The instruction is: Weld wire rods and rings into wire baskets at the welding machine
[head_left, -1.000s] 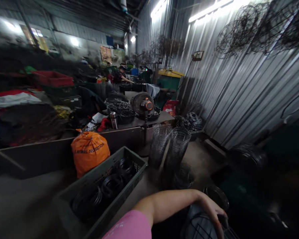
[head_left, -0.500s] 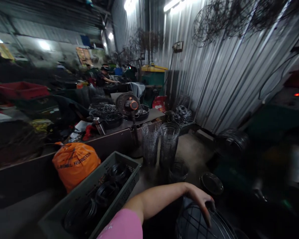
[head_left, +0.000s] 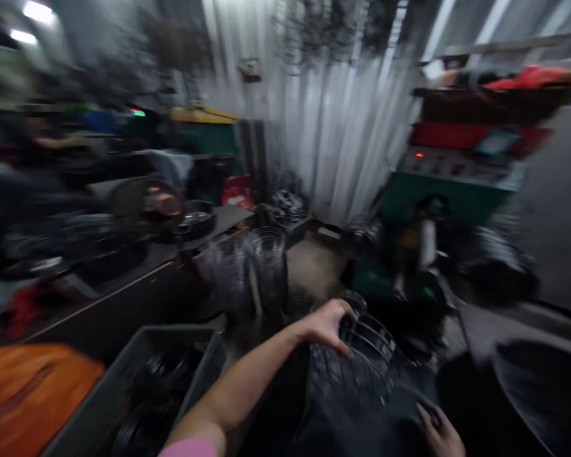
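The picture is smeared by a fast turn of my head. My left hand [head_left: 326,325] reaches forward from a pink sleeve and curls over the far rim of a black wire fan guard [head_left: 361,371] that lies in front of me. My right hand [head_left: 440,433] shows only at the bottom edge, its fingers bent against the near right edge of the same guard. The guard's ribs and rings are dark and dome-shaped.
A grey crate [head_left: 124,393] of black wire rings and an orange bag [head_left: 26,393] lie at the lower left. Two tall stacks of wire guards [head_left: 257,266] stand ahead. A green and red machine [head_left: 452,184] rises at the right before a corrugated metal wall [head_left: 342,139]. A person works at the far left.
My view has swung to the right, bringing the machine into sight. My left hand has shifted up onto the guard's far rim, and my right hand has come into view at the guard's near edge.
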Tool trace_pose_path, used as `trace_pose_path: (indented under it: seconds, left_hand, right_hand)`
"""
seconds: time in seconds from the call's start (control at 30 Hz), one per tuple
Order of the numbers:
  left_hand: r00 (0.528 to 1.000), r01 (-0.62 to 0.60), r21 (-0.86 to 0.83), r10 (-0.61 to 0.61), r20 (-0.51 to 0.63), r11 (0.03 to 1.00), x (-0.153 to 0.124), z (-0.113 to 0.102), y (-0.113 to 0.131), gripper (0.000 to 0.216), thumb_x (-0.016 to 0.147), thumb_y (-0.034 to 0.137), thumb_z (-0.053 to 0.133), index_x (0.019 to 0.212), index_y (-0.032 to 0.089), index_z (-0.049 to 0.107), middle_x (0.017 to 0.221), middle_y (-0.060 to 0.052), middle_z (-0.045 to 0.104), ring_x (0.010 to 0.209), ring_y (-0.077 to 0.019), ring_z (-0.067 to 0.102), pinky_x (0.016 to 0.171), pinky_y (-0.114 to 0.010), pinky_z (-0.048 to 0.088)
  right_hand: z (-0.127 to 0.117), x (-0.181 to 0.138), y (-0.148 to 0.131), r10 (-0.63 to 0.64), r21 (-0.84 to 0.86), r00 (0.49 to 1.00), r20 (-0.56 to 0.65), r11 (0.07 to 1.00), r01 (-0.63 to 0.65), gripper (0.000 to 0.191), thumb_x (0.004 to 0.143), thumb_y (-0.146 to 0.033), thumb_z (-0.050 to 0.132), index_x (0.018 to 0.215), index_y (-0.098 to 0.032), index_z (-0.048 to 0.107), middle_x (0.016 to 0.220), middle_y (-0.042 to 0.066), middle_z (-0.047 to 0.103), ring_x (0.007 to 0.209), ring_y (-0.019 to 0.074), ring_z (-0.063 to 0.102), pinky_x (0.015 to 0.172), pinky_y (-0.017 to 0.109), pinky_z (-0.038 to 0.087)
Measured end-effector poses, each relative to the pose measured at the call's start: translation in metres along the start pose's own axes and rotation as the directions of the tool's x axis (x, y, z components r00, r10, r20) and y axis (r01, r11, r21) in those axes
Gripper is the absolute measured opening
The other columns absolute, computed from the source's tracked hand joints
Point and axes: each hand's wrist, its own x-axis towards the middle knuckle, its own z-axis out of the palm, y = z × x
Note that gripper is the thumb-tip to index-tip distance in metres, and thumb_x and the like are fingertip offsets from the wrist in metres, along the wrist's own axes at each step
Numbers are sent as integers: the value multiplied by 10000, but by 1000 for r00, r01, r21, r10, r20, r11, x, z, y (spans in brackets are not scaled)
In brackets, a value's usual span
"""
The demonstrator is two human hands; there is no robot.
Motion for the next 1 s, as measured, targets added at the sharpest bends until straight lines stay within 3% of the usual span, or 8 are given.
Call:
trace_pose_path:
  seconds: [0.07, 0.13, 0.2, 0.33, 0.43, 0.57, 0.7, 1.0]
  left_hand:
    - [985, -54, 115, 72, -155, 992, 7, -2, 5, 736, 418, 355, 828, 1076, 154, 566, 1238, -131, 481, 1151, -282, 457, 992, -389, 388]
    - [968, -66, 235, 119, -220, 970, 20, 2, 8, 699, 451, 337, 806, 1080, 158, 560, 1260, -140, 457, 1181, -302, 427, 1008, -427, 363]
    - [961, -84, 330, 164, -223, 940, 33, 12, 13, 676, 470, 334, 791, 1079, 160, 555, 1258, -143, 457, 1195, -319, 411, 1011, -460, 345]
    - [959, -136, 409, 224, -175, 902, 51, 40, 21, 659, 503, 342, 776, 1091, 153, 545, 1244, -154, 474, 1192, -318, 414, 991, -463, 346]
    - [960, -146, 427, 233, -157, 892, 58, 58, 25, 652, 517, 363, 769, 1091, 144, 548, 1242, -166, 481, 1191, -324, 412, 981, -467, 344]
    - [962, -148, 446, 233, -143, 883, 66, 73, 27, 631, 517, 334, 755, 1085, 147, 551, 1249, -171, 483, 1186, -332, 411, 972, -478, 336]
    - [962, -151, 443, 235, -142, 884, 72, 81, 24, 593, 530, 314, 727, 1074, 157, 549, 1243, -170, 486, 1182, -334, 413, 959, -482, 339]
    - [971, -148, 335, 201, -129, 931, 79, 82, 15, 569, 528, 302, 707, 1061, 192, 542, 1239, -142, 489, 1175, -344, 420, 970, -502, 342]
  right_hand:
    - [-14, -9, -24, 4, 210, 994, 107, 977, -27, 262, 733, -469, 590, 796, -219, 640, 845, 62, 669, 881, 252, 624, 723, 301, 508]
    - [-30, -10, -57, -21, 311, 996, 87, 950, -7, 307, 679, -456, 626, 845, -198, 627, 874, 50, 664, 875, 231, 611, 744, 289, 481]
    - [-45, -5, -87, -22, 365, 993, 118, 931, -23, 283, 632, -394, 668, 818, -194, 593, 778, 10, 634, 764, 177, 591, 670, 251, 459]
    - [-51, 14, -119, -22, 390, 936, 351, 912, -125, 257, 564, -241, 687, 764, -185, 535, 614, -57, 539, 587, 106, 493, 556, 210, 388]
    - [-38, 31, -121, -21, 353, 944, 330, 930, -103, 256, 532, -181, 666, 720, -186, 492, 598, -71, 506, 575, 98, 455, 538, 205, 357]
    - [-16, 44, -117, -44, 269, 992, 118, 963, 10, 200, 570, -171, 608, 669, -198, 436, 594, -75, 462, 583, 100, 426, 543, 207, 336]
    - [-1, 43, -111, -114, 194, 993, -15, 974, 115, 127, 612, -154, 540, 657, -200, 431, 597, -67, 459, 582, 101, 429, 558, 212, 333]
    - [-1, 46, -102, -189, 317, 973, 130, 938, 140, 188, 691, -125, 480, 788, -164, 637, 754, 2, 651, 756, 151, 593, 717, 263, 461]
